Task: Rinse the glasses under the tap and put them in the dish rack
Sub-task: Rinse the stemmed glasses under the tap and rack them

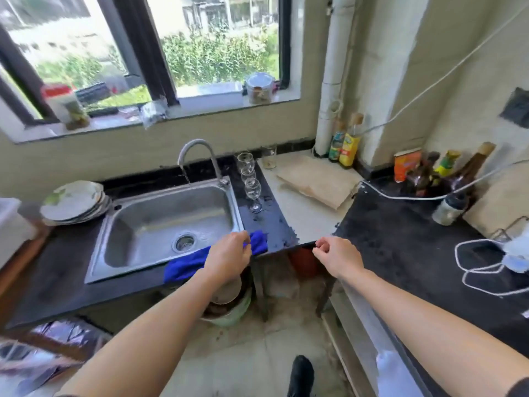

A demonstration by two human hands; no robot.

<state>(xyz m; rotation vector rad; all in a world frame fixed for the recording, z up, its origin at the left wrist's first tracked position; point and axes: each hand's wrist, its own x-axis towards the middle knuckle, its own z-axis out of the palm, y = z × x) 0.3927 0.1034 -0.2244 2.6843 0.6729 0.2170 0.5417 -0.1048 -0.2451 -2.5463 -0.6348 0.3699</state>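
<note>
Stemmed glasses point(250, 181) stand upright in a row on the dark wet counter point(269, 222) just right of the steel sink point(171, 224), a little above frame centre, with the curved tap point(197, 159) running a thin stream into the basin. Lower centre, the left hand point(229, 256) rests palm-down on a blue cloth point(200, 260) draped over the sink's front rim, fingers curled onto it. To its right, the right hand point(336, 257) hovers loosely curled at the counter's front edge, holding nothing.
</note>
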